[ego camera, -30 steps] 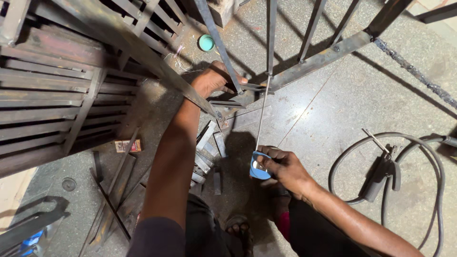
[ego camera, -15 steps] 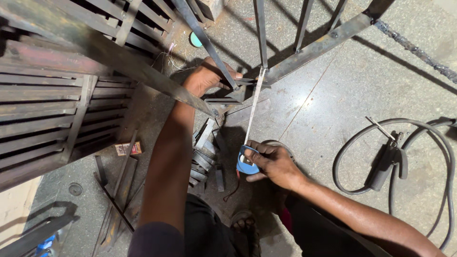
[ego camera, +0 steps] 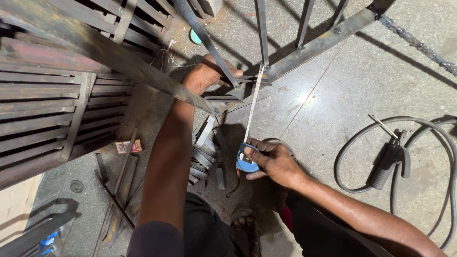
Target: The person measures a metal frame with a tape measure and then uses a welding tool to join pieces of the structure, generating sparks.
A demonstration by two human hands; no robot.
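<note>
My right hand grips a blue tape measure case low over the stone floor. Its pale blade runs up and slightly right to the metal frame. My left hand reaches far forward and presses the blade's end region against a flat steel piece where an angled bar meets the frame's bottom rail. Vertical bars rise from that rail. My thumb lies over the case's top.
A slatted rusty metal grille fills the left. Loose steel offcuts and flat strips lie on the floor. A welding electrode holder with black cable lies at right. A small box and my sandalled foot are below.
The view has shifted slightly; both hands stay on the tape. My right hand with the blue case has drawn a little lower and nearer, lengthening the blade.
</note>
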